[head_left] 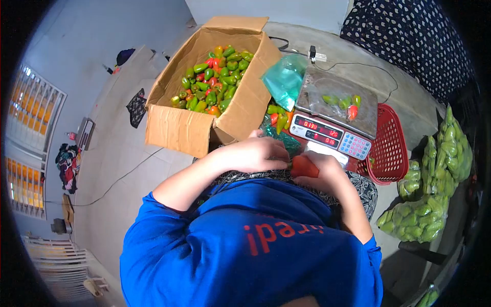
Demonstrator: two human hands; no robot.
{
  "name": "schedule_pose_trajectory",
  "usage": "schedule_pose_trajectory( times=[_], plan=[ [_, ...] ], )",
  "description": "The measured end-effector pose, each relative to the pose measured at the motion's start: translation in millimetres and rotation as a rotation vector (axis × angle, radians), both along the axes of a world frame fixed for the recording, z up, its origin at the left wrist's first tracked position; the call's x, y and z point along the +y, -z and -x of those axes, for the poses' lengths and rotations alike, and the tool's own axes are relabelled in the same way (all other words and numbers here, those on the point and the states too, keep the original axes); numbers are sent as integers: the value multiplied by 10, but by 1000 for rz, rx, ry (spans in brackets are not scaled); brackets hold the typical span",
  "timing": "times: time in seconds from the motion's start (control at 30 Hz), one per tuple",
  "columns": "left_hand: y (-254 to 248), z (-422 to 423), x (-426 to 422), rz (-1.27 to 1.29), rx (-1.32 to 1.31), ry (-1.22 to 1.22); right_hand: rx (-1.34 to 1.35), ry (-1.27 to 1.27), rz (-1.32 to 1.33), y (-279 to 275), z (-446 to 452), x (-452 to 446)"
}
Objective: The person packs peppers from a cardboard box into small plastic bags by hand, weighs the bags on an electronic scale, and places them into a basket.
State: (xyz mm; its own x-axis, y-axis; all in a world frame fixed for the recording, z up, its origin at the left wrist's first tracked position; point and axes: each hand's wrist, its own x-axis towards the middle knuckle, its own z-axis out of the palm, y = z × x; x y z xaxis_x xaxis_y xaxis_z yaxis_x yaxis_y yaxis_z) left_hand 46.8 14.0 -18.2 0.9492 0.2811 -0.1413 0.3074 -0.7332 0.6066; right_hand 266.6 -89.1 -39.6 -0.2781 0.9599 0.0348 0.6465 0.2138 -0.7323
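My right hand (325,171) is closed around a red pepper (305,167) in front of my blue shirt. Beside it, my left hand (259,152) has its fingers curled, with the fingertips close to the pepper's stem end; whether they pinch anything is too small to tell. Just beyond my hands, green and red peppers (279,117) lie near a dark green plastic bag (286,141). A digital scale (317,134) with lit red digits carries several green peppers and a red one (353,112) on its metal plate (332,84).
An open cardboard box (179,125) of green and red peppers stands at the upper left. A teal plastic bag (287,79) lies against the scale. At the right are a red basket (391,148) and filled clear bags (417,220). A cable (358,64) runs behind the scale.
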Motion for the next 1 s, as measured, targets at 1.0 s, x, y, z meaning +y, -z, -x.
schedule_pose_trajectory(
  times=[1.0],
  plan=[
    [797,300,-574,310,-189,98,908,-256,754,367,248,-511]
  ],
)
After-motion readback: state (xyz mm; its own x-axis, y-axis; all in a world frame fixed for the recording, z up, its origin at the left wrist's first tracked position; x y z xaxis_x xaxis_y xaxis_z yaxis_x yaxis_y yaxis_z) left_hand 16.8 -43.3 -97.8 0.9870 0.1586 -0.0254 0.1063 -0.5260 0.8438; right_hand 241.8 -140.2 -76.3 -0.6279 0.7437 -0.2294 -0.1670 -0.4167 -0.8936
